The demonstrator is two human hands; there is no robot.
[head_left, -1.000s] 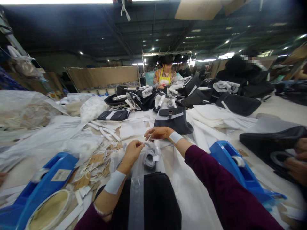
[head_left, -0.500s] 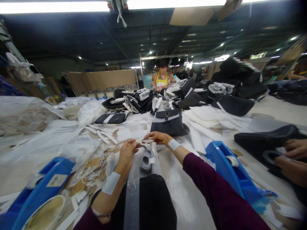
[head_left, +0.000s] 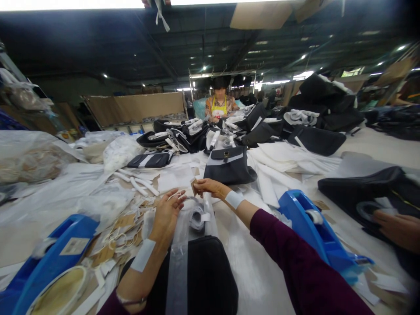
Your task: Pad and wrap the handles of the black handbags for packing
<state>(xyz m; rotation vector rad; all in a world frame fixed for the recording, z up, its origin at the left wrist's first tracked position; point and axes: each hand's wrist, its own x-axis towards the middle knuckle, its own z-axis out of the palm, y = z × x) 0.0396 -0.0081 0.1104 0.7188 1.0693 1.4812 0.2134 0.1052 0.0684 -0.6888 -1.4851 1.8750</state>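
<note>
"What does the right hand (head_left: 210, 187) have?"

"Its grip is pinched on a small brown tag (head_left: 193, 187), raised over the desk (head_left: 229, 216) beyond the near black bag (head_left: 211, 271)."

"And the left hand (head_left: 166, 214)?"

"Its grip is slack, fingers parted, near the tag. Whether a thin string is caught between them, I can't tell."

"Which containers stand about?"

"At lower left, a round tub (head_left: 85, 279) with something yellowish inside; I can't make out what. Just beside it, a blue tape dispenser (head_left: 65, 245) carries a tape roll (head_left: 44, 248). A second blue dispenser (head_left: 300, 214), on the right, holds a white roll (head_left: 314, 216)."

"And the clear plastic sack (head_left: 29, 139) at far left?"

"Brownish pieces show blurrily through its film."

"The near black bag?"

"Its inside is hidden. A clear strip (head_left: 177, 280) lies along it, and a grey wrapped coil (head_left: 196, 218) sits by its far edge."
</note>
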